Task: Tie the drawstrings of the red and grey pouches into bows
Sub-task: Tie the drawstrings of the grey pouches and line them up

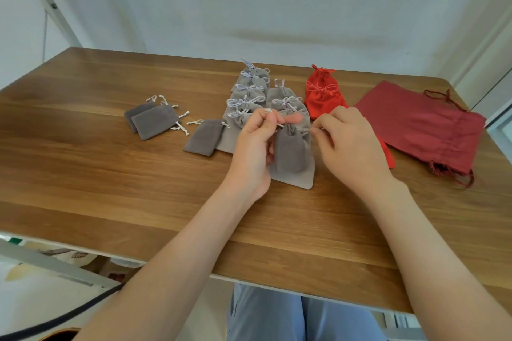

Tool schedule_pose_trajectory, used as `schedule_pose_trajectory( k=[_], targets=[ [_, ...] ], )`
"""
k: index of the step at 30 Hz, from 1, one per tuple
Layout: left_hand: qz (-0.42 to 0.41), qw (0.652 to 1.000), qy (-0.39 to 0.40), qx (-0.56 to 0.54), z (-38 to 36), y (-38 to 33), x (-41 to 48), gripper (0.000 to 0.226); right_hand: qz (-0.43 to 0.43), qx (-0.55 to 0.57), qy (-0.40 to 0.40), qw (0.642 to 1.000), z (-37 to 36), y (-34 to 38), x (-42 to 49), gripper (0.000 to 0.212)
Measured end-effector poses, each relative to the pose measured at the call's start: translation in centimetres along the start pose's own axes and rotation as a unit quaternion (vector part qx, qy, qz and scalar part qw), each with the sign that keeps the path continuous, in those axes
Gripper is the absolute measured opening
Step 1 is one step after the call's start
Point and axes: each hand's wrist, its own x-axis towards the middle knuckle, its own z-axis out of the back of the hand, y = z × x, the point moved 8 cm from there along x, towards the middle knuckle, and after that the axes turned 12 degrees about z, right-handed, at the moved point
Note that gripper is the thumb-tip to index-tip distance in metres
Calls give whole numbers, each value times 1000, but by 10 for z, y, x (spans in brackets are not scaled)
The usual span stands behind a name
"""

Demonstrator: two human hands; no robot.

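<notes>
Head view: nearest, pale blue trousers (266, 313) show below the front edge of the brown wood-grain table (110, 174). Both forearms reach fwd over it.

L hand (253, 147) has its fingers curled, thumb + forefinger pinching the pale drawstring (279, 125) on the left side of a small dark grey velvet pouch (289, 152). R hand (349, 144) is curled too, pinching the cord on the pouch's right side. The pouch mouth is gathered and the cords are drawn out sideways. The pouch sits btwn the hands, over a larger light grey fabric pouch (302, 177); can't tell if it's touching.

Left of the L hand lies one flat dark grey pouch (203, 137), and further left a pair of overlapping dark grey pouches (151, 120), cords loose. Behind the hands are two rows of light grey pouches w/ tied bows (249, 88), the near ones partly hidden by the fingers. Right of those are bright red pouches w/ bows (322, 91). Far right are flat dark red cloth bags (421, 124).
</notes>
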Motion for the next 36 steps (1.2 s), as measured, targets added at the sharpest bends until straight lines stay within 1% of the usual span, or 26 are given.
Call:
schedule_pose_trajectory(
  k=[3,4,6,7,8,9,10,11,12,13,14,18,20,21,23,25,26,28,33,36],
  targets=[
    [-13,1000,-6,28,-2,-1,-1,31,-20,13,-2,1000,-1,-2,-1,11],
    [-26,998,-16,52,-1,-1,-1,30,-42,39,-2,998,-1,-3,-1,10],
    [-52,992,-48,108,1,-3,-2,29,-105,125,1,987,-2,-6,-1,9],
    [-61,987,-66,134,2,-4,-2,28,-141,180,6,973,-2,-7,-1,9],
    [-69,982,-85,153,4,-4,-2,26,-177,246,10,953,-3,-7,-2,9],
    [-75,978,-104,166,6,-4,-3,25,-210,321,11,923,-6,-6,-4,9],
    [-83,972,-122,182,8,-4,-4,24,-236,398,6,886,-10,-5,-5,10],
    [-95,963,-139,210,9,-5,-5,22,-253,459,1,852,-13,-4,-6,12],
    [-111,950,-153,249,7,-7,-8,20,-259,499,0,827,-16,-3,-7,14],
    [-128,936,-161,285,5,-9,-11,19,-256,524,4,812,-19,0,-7,16],
    [-141,927,-165,307,3,-10,-12,19,-248,538,10,805,-21,2,-7,17],
    [-162,916,-166,328,-1,-12,-13,23,-233,556,-4,798,-26,6,-7,18],
    [-169,913,-164,333,-2,-13,-14,24,-228,549,-17,804,-27,5,-7,19],
    [-172,913,-163,332,-3,-13,-14,25,-221,536,-22,814,-27,5,-7,19],
    [-166,918,-169,319,-1,-13,-14,20,-199,493,-33,846,-23,6,-5,22],
    [-139,932,-170,289,3,-10,-12,9,-177,428,-36,885,-20,7,-4,21],
    [-132,935,-169,281,5,-10,-10,12,-168,395,-35,903,-19,8,-3,18],
    [-129,936,-164,282,5,-9,-9,19,-146,346,-40,926,-17,11,-2,16],
    [-128,948,-133,260,4,-7,-7,19,-93,281,-60,953,-13,16,-2,17],
    [-138,946,-106,272,-1,-6,-9,22,-81,247,-60,964,-12,15,-2,27]
  ],
)
